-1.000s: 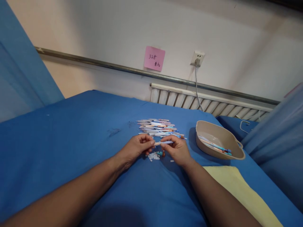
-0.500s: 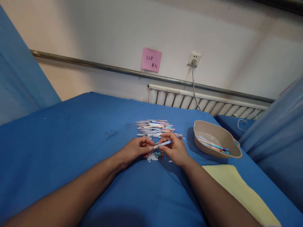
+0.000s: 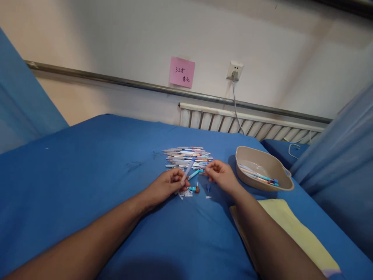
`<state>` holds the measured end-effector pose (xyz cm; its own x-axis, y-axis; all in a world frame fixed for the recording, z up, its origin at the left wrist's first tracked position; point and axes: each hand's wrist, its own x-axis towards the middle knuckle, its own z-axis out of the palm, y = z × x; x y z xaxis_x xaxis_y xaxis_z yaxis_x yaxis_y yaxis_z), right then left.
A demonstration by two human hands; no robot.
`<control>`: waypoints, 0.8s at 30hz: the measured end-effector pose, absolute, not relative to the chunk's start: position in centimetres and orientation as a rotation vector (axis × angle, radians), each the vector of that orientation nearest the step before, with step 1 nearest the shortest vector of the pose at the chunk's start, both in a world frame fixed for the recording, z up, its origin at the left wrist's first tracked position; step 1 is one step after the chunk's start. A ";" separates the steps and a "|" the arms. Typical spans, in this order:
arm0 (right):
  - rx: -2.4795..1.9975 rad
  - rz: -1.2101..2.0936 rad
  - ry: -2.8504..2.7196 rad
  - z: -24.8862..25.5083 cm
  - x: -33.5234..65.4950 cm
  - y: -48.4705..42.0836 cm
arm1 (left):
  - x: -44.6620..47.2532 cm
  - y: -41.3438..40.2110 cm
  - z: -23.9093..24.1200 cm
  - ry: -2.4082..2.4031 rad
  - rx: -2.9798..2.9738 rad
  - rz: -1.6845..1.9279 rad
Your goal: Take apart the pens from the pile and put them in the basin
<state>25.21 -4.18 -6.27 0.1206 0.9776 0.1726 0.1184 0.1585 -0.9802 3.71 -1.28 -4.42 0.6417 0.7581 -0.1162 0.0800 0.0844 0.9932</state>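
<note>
My left hand (image 3: 171,182) is closed round a pale violet pen barrel (image 3: 189,168) with a blue end, tilted up to the right. To its right, my right hand (image 3: 221,175) has its fingers curled together near the tip of a teal pen (image 3: 194,174); what they hold, if anything, is not clear. Beneath the right hand is a small blue piece (image 3: 208,188). Small white plastic bits (image 3: 186,194) lie below my left hand, with a brown piece (image 3: 197,188) and a teal piece (image 3: 192,189) beside them. Behind both hands lies a row of many pens (image 3: 186,155).
A beige plastic basin (image 3: 287,182) with several pens (image 3: 259,175) in it stands on the blue cloth (image 3: 87,163) to the right. Nearer me lies a yellow cloth (image 3: 285,221). A radiator (image 3: 215,119) and a wall socket (image 3: 234,71) are behind. One white bit (image 3: 208,197) lies apart.
My right hand has come away from the pen barrel to the right. My left hand keeps the barrel, now tilted more upright. A blue piece now shows below my right hand.
</note>
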 end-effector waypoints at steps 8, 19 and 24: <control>-1.407 0.640 -2.077 -6.5 23.8 -5.9 | 3.9 -1.5 -4.3 0.732 1.291 0.638; -1.546 0.461 -1.966 -6.5 23.3 -5.8 | 4.0 -1.4 -4.1 0.831 1.365 0.657; -1.236 0.838 -1.304 -6.9 24.2 -4.3 | 4.0 -1.1 -4.1 0.916 1.445 0.674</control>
